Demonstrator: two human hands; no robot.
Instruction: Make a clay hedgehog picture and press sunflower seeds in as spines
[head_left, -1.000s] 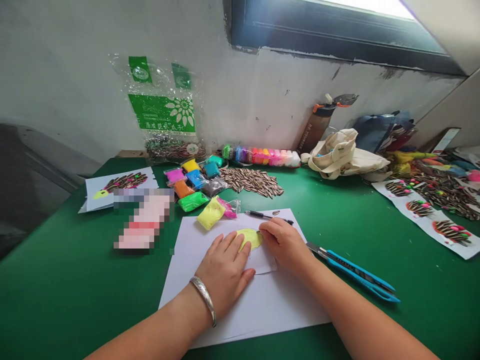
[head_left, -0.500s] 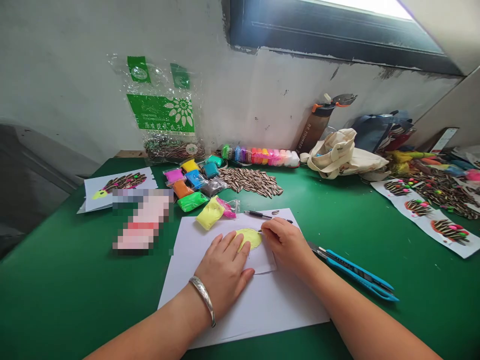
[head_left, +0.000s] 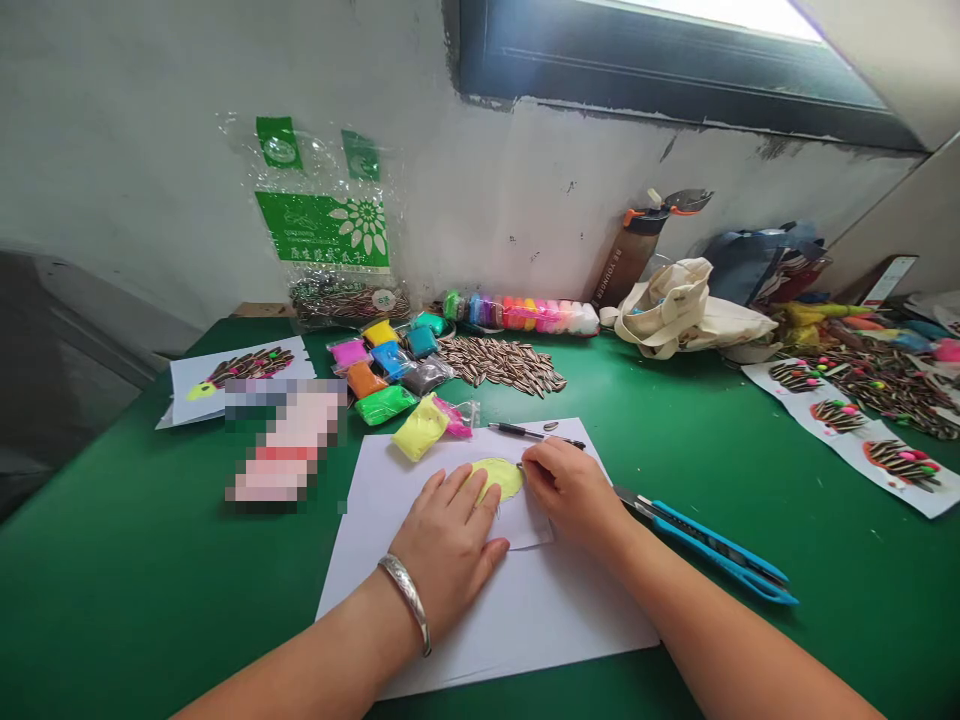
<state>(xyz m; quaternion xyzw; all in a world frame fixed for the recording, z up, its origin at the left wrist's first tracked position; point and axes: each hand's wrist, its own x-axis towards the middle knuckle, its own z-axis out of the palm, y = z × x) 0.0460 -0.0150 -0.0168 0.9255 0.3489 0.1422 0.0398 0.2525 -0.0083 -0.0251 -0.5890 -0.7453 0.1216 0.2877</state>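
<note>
My left hand (head_left: 448,535) lies flat, fingers spread, on a small white card (head_left: 525,520) that rests on a larger white paper sheet (head_left: 525,610). A flat patch of yellow clay (head_left: 502,474) sits on the card, just beyond my left fingertips. My right hand (head_left: 566,487) is curled, its fingertips pinched at the right edge of the yellow clay; what they hold is too small to name. A black pen (head_left: 532,433) lies right behind my right hand.
Sunflower seeds (head_left: 502,362) are piled behind the paper, beside small bags of coloured clay (head_left: 386,375). A blue utility knife (head_left: 709,545) lies to the right. A seed bag (head_left: 330,230), bottle (head_left: 634,250), cloth bag (head_left: 686,305) and finished seed pictures (head_left: 862,425) ring the green table (head_left: 112,560).
My right hand's fingertips have shifted slightly along the right edge of the yellow clay. My left hand has stayed flat on the card.
</note>
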